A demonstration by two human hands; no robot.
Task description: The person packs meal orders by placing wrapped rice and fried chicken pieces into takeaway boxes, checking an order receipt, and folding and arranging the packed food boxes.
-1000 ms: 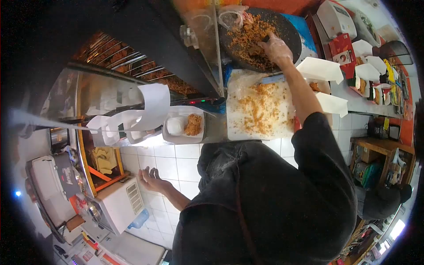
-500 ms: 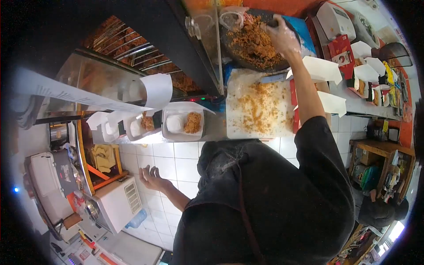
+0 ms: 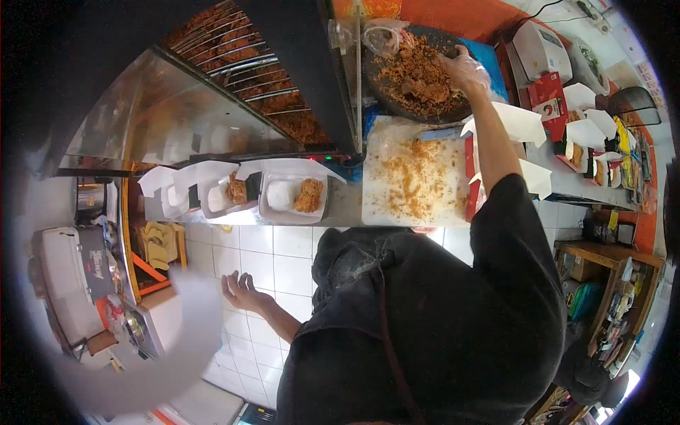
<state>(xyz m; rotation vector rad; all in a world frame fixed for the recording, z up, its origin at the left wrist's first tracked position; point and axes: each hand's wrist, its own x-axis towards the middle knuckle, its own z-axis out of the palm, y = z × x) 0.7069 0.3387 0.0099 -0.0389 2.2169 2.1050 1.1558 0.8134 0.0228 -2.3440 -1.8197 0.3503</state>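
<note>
My right hand [image 3: 467, 74], in a thin clear plastic glove, reaches into a wide dark stone mortar [image 3: 386, 88]. Its fingertips touch the crumbly brown mixture [image 3: 418, 78] near the right side, thumb apart from the fingers. A clear plastic cup [image 3: 382, 37] lies tipped at the mortar's back left. Below the mortar is a white cutting board [image 3: 382, 202] strewn with brown crumbs, and a knife [image 3: 443, 133] lies along its top edge. My left hand [image 3: 244, 292] hangs over the tiled floor, palm up, fingers loosely spread, holding nothing.
Several open takeaway boxes [image 3: 292, 212] with rice and fried chicken line the counter's left edge. Open red-and-white boxes [image 3: 504, 120] stand right of the board, near my right forearm. A glass-sided food cabinet [image 3: 234, 92] rises at left. A blurred paper strip [image 3: 159, 368] crosses the lower left.
My right hand has lowered from above the mortar's right side onto the mixture. The white paper strip has swung from the upper left to the lower left. My left hand stays nearly still.
</note>
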